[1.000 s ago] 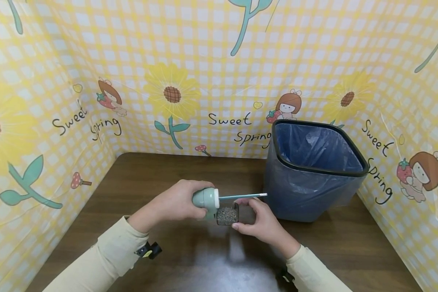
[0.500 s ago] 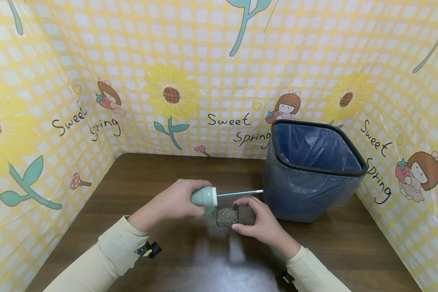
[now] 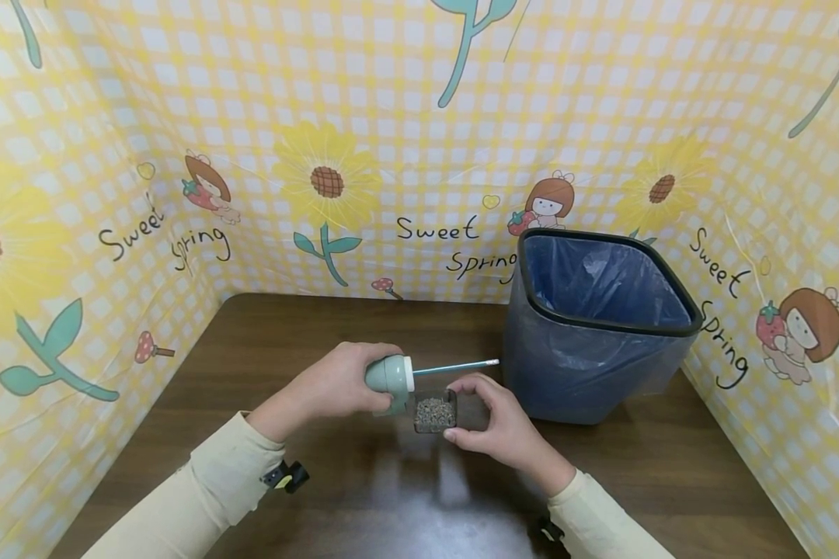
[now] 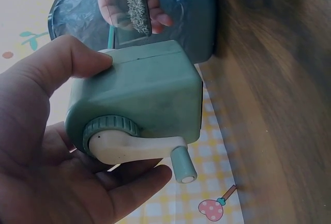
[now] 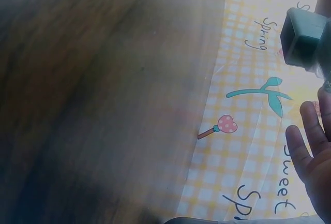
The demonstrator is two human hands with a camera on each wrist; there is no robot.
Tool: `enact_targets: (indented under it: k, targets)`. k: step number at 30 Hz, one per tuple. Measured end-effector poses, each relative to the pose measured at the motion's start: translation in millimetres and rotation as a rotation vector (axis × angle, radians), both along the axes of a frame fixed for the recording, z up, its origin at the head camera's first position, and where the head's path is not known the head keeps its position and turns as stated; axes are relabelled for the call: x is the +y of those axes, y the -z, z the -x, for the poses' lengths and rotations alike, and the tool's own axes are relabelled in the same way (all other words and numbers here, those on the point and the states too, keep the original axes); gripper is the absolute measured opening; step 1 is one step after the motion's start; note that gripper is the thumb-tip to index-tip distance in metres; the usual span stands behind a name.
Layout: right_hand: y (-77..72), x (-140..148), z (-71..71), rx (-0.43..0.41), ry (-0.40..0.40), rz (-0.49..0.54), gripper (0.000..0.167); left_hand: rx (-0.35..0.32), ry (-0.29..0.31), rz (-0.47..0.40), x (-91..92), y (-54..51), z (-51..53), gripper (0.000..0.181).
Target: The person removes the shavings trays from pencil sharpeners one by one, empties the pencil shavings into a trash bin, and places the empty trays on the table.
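Note:
My left hand grips a green hand-crank pencil sharpener, held above the table. A white crank arm with a green knob shows in the left wrist view. From the sharpener's white-edged end a blue pencil sticks out to the right. Just beside the sharpener, my right hand pinches a small clear drawer between thumb and fingers. Grey shavings lie in it. In the right wrist view, the sharpener and some fingers show only at the right edge.
A blue waste bin with a black rim and a clear plastic liner stands behind and right of my right hand. Yellow checked cloth walls off the back and sides of the dark wooden table.
The sharpener and pencil have shifted slightly left, and the pencil now slants up more. My right hand and the drawer hold nearly the same place.

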State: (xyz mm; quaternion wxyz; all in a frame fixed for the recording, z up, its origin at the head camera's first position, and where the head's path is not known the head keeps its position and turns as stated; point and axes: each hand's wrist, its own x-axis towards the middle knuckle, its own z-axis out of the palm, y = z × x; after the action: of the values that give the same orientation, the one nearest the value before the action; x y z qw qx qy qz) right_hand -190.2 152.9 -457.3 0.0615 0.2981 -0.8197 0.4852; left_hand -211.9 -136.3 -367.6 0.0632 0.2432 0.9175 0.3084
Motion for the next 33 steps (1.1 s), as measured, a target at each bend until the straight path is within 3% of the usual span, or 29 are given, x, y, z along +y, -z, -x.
enact_targets:
  k: [33]
  targets:
    - [-1.7, -2, -1.2, 0.036, -0.003, 0.008, 0.051, -0.015, -0.030, 0.027, -4.8, 19.1, 9.2, 0.060]
